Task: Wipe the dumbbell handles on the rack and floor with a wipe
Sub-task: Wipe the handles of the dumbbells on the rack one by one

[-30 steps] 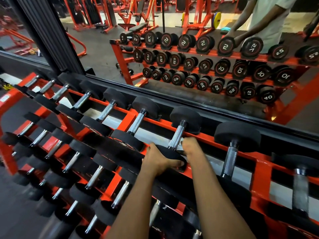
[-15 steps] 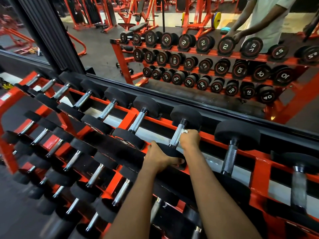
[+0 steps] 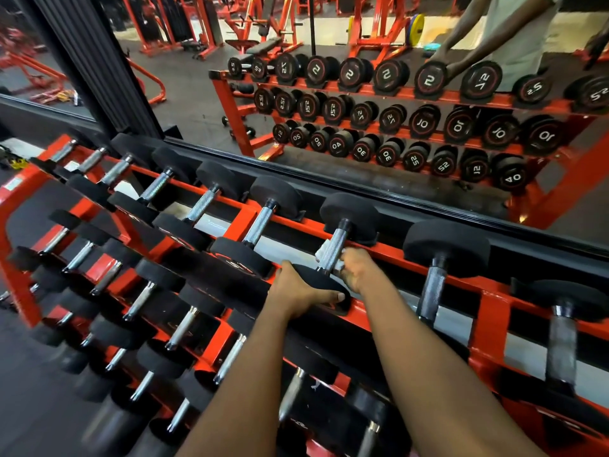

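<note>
1. One dumbbell (image 3: 350, 215) sits on the top tier of the orange rack (image 3: 400, 253), and its knurled handle (image 3: 335, 247) wears a white wipe (image 3: 320, 255).
2. Right hand (image 3: 357, 271) curls round wipe and handle together (fingertips hidden underneath).
3. Left hand (image 3: 296, 294) clamps the near black head (image 3: 313, 279).
4. Mirror (image 3: 204, 94) behind, doubling the rack.

A wide mirror (image 3: 204, 127) fills the far wall to the right of a black ribbed pillar (image 3: 89, 61), reflecting orange machines (image 3: 382, 34) and coloured weight plates (image 3: 416, 28), while the near left floor (image 3: 26, 407) is dark.
</note>
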Available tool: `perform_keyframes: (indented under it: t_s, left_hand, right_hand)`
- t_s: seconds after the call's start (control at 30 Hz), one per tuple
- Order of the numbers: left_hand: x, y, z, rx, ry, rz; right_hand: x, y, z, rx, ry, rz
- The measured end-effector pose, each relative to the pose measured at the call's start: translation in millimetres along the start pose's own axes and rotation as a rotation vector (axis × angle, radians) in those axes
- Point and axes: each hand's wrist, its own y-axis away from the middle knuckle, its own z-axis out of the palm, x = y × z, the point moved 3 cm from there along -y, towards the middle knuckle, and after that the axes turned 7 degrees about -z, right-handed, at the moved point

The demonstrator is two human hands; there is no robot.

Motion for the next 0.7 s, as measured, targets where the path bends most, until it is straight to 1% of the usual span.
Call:
perform_keyframes:
  t_s: [0.07,0.17,0.2,0.23,0.27,0.37,0.4,0.47,0.57,0.63,0.7]
  left_hand:
    - [-0.1,2.1,0.3,0.012,-0.006,-0.006]
    - [3.1,5.6,-2.9,-0.004,-0.003,-0.025]
    - [3.8,6.2,-3.4,-0.007,-0.002,-0.03]
    - [4.7,6.6,-3.4,-0.004,-0.005,-0.029]
    - [5.8,10.0,-3.2,-0.002,-0.012,-0.023]
    - [6.9,15.8,-2.1,0.008,-0.03,-0.005]
    - [7.5,16.0,-1.8,0.01,-0.048,-0.01]
    - [8.1,20.4,-1.7,0.034,-0.117,-0.01]
    - [11.0,34.3,4.1,0.203,-0.218,0.065]
    - [16.6,51.2,12.8,0.314,-0.194,0.172]
    - [25.0,71.0,26.4,0.367,-0.109,0.284]
  right_hand:
    - [4.8,-8.3,-4.0,-0.041,0.136,0.029]
    - [-0.8,-2.1,-13.1,-0.047,0.563,0.016]
    - [-4.8,6.2,-16.1,-0.027,0.653,0.007]
    - [-8.4,16.2,-17.6,-0.021,0.654,0.002]
    - [-9.1,24.3,-20.2,-0.011,0.589,-0.017]
    - [-14.4,56.2,-27.7,0.059,0.19,-0.045]
    - [-15.9,62.7,-30.5,0.072,0.105,-0.06]
    - [-24.8,86.0,-38.3,0.063,0.137,-0.161]
    - [-34.5,115.6,-63.9,0.113,0.148,-0.271]
    - [-36.7,130.3,-82.4,0.145,0.12,-0.305]
    - [-40.6,144.9,-99.0,0.208,0.145,-0.338]
